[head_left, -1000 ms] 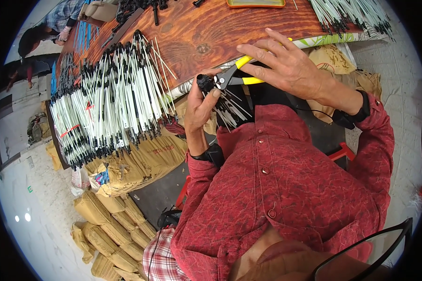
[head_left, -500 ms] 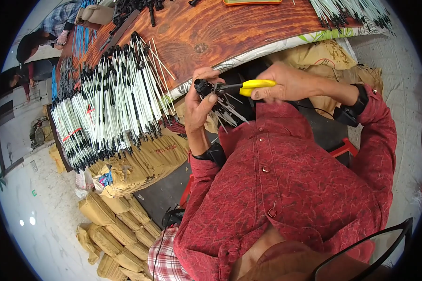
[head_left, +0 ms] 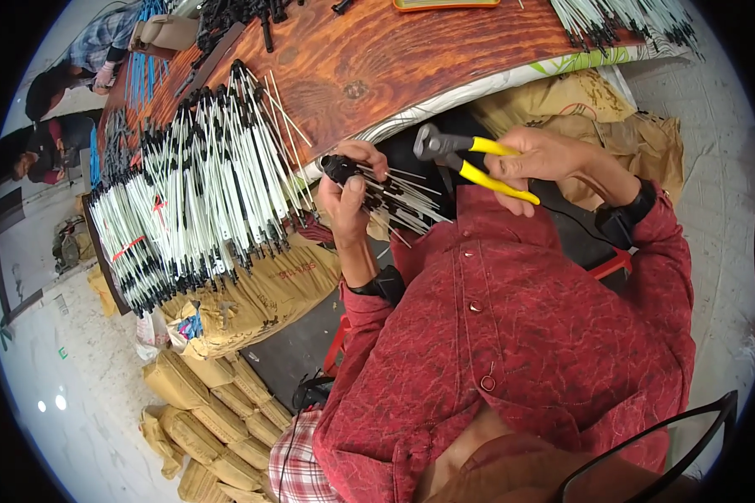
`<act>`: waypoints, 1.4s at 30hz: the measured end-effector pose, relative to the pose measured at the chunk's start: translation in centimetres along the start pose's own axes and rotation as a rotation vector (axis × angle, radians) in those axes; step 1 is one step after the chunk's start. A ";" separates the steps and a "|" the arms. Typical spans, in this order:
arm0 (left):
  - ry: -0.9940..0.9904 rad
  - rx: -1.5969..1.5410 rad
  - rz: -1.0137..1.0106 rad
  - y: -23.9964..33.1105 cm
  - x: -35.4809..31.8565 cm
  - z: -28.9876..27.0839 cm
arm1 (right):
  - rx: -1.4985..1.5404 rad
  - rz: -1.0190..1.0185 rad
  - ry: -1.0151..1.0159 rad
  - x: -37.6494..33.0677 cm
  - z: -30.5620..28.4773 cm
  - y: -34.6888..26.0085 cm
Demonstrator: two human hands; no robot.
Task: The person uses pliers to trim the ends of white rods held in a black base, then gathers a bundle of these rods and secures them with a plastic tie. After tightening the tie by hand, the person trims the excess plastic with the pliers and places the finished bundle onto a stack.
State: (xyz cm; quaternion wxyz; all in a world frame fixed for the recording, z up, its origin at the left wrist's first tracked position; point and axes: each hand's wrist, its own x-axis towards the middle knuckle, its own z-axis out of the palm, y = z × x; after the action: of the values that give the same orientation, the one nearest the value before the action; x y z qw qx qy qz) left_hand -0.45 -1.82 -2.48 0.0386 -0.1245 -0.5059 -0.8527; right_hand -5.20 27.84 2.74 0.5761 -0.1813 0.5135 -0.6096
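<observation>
Yellow-handled end-cutting pliers (head_left: 478, 159) are gripped in my right hand (head_left: 538, 159), their jaws up and to the left and the handles spread. My left hand (head_left: 350, 194) closes around a black hub (head_left: 342, 169) from which several thin pale ribs fan out, like an umbrella frame (head_left: 403, 201). The ribs point right, toward my red shirt. The pliers' jaws are apart from the frame, a short way above the ribs. Left of my left hand, rows of white ribs with black ends (head_left: 201, 184) lie on the table.
A brown wooden table (head_left: 352, 67) curves across the top, with a yellow-rimmed tray (head_left: 445, 4) at its far edge. More white ribs (head_left: 625, 23) lie at upper right. Brown sacks (head_left: 218, 419) are stacked at lower left. Other people (head_left: 84, 63) work at far left.
The pliers have left the frame's hub and moved up and right, and their handles have spread. My left hand has shifted slightly left and down, turning the umbrella frame.
</observation>
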 end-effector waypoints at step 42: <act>-0.095 0.474 -0.045 2.4 1.8 2.4 | -1.674 -0.732 0.780 3.3 1.5 -1.0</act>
State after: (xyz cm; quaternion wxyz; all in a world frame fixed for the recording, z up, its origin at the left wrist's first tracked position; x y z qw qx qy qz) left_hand -1.32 -0.77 1.15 0.0239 -0.1406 -0.6956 -0.7041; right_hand -5.36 24.10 2.93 -0.1705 -0.4638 0.8442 -0.2077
